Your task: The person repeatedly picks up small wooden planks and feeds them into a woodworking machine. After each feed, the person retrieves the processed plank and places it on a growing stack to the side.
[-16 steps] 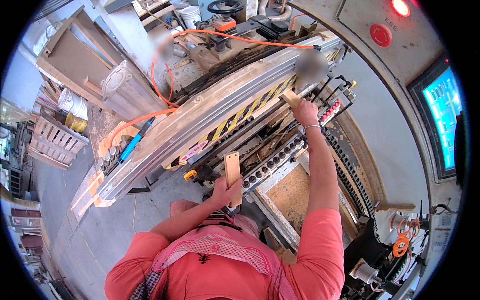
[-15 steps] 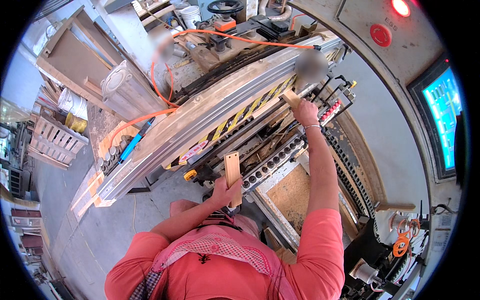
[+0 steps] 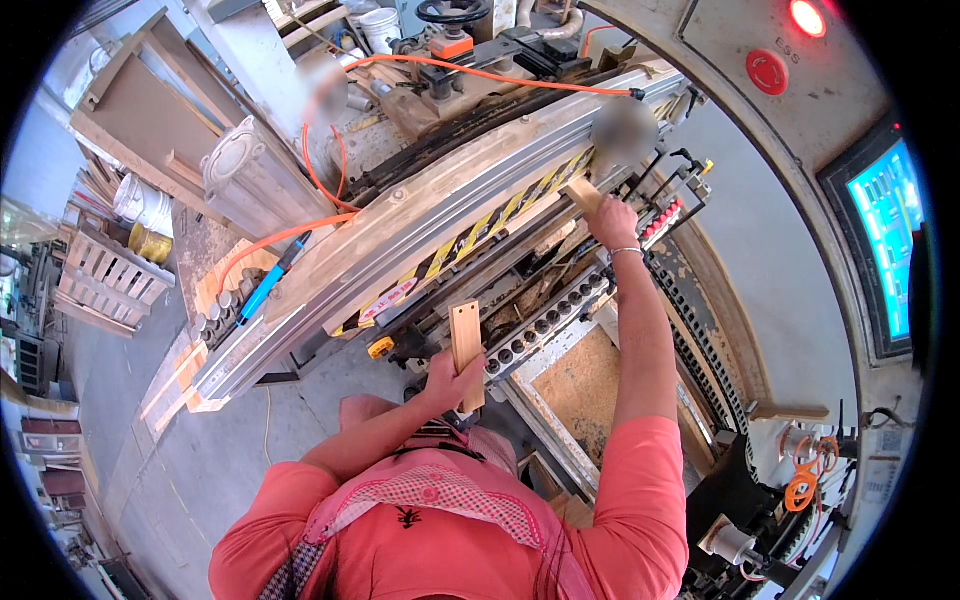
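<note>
My left hand [image 3: 452,380] is closed around a short flat wooden board [image 3: 466,340], which stands nearly upright and has small holes at its top end. Farther off to the right, my right hand [image 3: 612,224] grips a second wooden piece [image 3: 583,195] by its near end. That piece lies over the machine, close to a beam edged with yellow-and-black striped tape [image 3: 490,232]. Between my hands runs a rail with a row of round black parts [image 3: 545,325]. My fingertips on the right are partly hidden.
An orange hose [image 3: 480,76] crosses the machine's long beam [image 3: 400,200]. On the right stand a panel with a red button [image 3: 767,72] and a lit screen [image 3: 885,250]. A sawdust-covered bed [image 3: 580,400] lies below my right forearm. Pallets [image 3: 115,280] and buckets [image 3: 142,200] stand at left.
Almost nothing differs. Both hands keep their hold on the wooden pieces, and the view has shifted very slightly.
</note>
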`<state>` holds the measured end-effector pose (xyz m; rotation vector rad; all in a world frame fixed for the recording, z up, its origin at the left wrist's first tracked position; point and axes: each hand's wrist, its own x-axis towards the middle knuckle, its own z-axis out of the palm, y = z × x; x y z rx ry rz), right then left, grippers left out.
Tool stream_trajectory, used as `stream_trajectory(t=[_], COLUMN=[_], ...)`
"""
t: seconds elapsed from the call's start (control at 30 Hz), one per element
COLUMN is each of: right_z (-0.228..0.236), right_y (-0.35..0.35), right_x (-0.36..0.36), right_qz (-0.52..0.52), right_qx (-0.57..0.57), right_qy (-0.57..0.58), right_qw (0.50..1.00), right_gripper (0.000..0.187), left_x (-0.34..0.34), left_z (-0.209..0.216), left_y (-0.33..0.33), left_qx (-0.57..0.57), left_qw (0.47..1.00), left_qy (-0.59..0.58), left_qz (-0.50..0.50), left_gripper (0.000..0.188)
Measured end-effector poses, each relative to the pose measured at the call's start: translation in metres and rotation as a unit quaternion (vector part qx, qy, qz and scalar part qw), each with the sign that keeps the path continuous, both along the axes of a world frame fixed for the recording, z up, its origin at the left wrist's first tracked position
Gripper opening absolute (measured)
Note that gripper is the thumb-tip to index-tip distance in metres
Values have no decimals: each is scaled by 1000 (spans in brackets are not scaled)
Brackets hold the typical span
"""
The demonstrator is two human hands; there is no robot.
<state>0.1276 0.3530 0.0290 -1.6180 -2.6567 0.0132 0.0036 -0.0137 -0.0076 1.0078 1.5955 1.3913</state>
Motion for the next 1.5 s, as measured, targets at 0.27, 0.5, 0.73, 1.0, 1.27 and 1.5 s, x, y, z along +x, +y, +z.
stream_trajectory(t=[0.27,0.5,0.73,1.0,1.27,1.5], right_z=[-2,-4,-3,0,0,3], right_y=[-10,-17,-10,-11,-8,-11], right_x=[0,0,-6,-8,-17,-16], right_qz=[-13,-24,-56,-53,-52,-45], right_qx=[-20,-3,-29,-22,-33,-21], right_qy=[20,22,40,32,16,31], right_qw=[999,999,997,998,998,998], right_gripper=[45,43,41,37,23,19], left_x=[-1,0,1,1,3,5], left_z=[-1,-3,-15,-10,-12,-6], left_y=[0,1,2,3,3,4], left_qx=[2,-19,12,14,2,6], left_qw=[1000,999,999,998,998,999], left_qy=[-5,-42,-41,-55,-61,-46], left_qz=[-7,-5,9,14,16,22], left_gripper=[10,11,14,14,14,12])
